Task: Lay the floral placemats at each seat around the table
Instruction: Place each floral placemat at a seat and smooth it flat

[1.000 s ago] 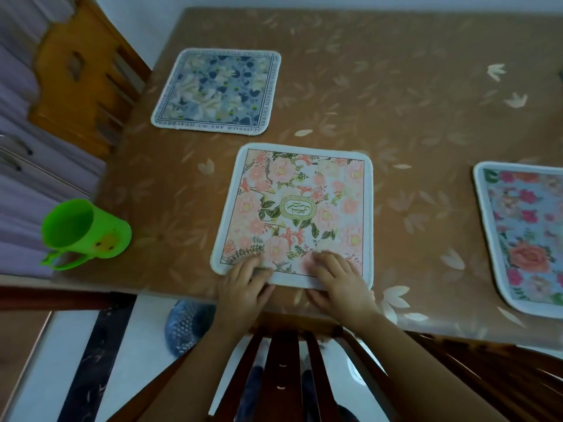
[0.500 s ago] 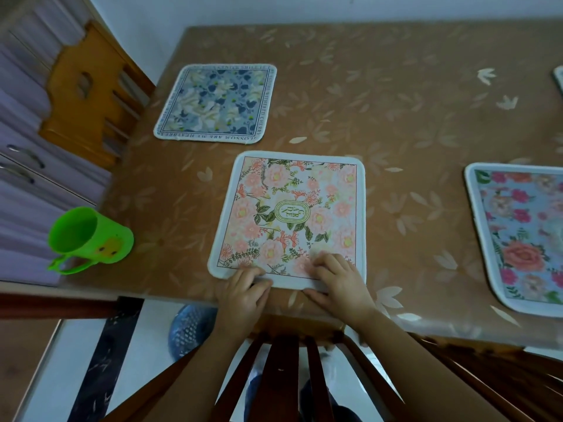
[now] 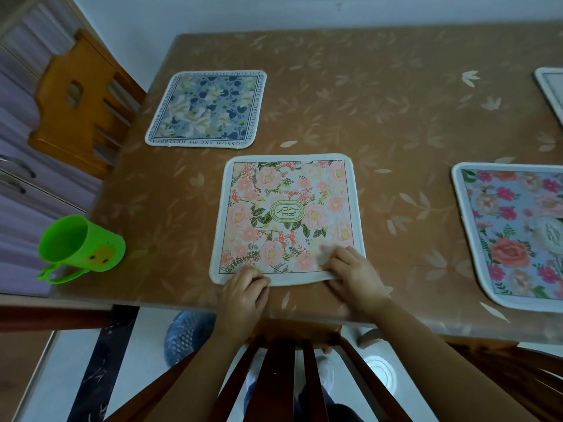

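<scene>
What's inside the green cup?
The green cup lies tipped on its side near the table edge, mouth facing up-left. Only bare green wall shows inside; its deepest bottom part is hidden from view.

Dining corner, brown table as reference.

Table (image 3: 396, 95) has a glossy brown cover with a pale leaf print, soft glare along the near edge. Plain white wall (image 3: 274, 10) directly behind its far edge. Left of the table: orange-brown wooden chair (image 3: 76, 102) with a slotted back pushed up against it, and beyond that a pale lilac cabinet (image 3: 21, 184) with metal handles. Near side: dark wooden chair back (image 3: 283, 376), slats upright. Under the table edge, a light tiled floor (image 3: 137, 345) with one dark marbled strip (image 3: 103, 360). Light is even and dim.
</scene>
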`<state>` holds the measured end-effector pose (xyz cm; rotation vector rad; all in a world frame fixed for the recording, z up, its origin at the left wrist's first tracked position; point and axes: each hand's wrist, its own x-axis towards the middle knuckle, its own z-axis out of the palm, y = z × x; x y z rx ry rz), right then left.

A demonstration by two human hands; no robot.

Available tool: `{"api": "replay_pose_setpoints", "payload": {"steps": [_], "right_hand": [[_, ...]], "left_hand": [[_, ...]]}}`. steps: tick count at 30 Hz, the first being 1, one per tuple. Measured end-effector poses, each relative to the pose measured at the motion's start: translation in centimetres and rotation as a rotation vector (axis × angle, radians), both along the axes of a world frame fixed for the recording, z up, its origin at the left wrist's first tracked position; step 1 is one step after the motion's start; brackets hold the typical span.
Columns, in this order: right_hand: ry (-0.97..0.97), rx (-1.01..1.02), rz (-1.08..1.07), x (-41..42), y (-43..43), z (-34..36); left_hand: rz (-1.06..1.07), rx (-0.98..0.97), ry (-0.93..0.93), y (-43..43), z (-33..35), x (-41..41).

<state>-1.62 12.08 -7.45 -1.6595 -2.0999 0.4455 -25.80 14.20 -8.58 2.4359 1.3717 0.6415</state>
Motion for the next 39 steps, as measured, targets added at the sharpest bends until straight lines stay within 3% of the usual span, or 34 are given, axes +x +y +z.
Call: {"api": "replay_pose_setpoints", "payload": {"steps": [10,23,34,39], "right_hand": [[0.033,-0.026,-0.194,4.3,0.3,1.6],[0.078,-0.056,-0.060,1.6,-1.9,2.4],[0.055,-0.106,-0.204,5.3,-2.6,2.2],[0.011,-0.079,-0.180,5.7,-2.5,2.8]], "left_hand": [[0.009,-0.105,-0.056,0.3,1.5,2.8],[-0.010,-0.238,-0.093,-1.8,3.1,10.6],[-0.240,-0.175,0.047,-2.0,1.5,6.7],[-0.206,-0.112,0.043,-0.5,1.9,7.3]]}}
